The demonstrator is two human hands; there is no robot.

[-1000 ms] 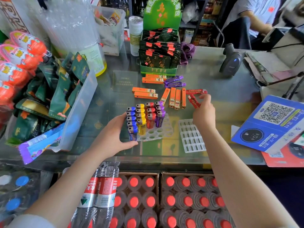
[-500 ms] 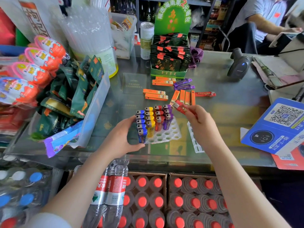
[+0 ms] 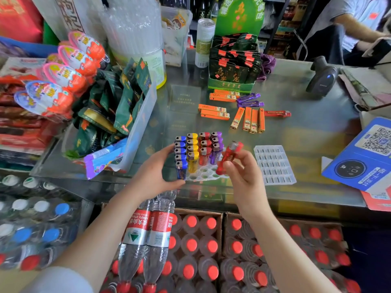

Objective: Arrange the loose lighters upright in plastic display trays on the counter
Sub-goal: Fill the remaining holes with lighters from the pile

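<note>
The left hand (image 3: 155, 176) cups the near left corner of the clear plastic tray with round holes (image 3: 203, 173), thumb and fingers curled round the blue lighters (image 3: 181, 154) standing upright in it beside yellow, red and purple rows, while the right hand (image 3: 243, 176) pinches a translucent red lighter (image 3: 229, 156), tilted, just above the tray's right edge. Right of that hand lies a second clear tray with rectangular slots (image 3: 275, 164); beyond both hands flat orange lighters (image 3: 247, 119), two purple lighters (image 3: 247, 100) and one long red lighter (image 3: 277, 113) lie loose on the glass counter (image 3: 317, 127).
</note>
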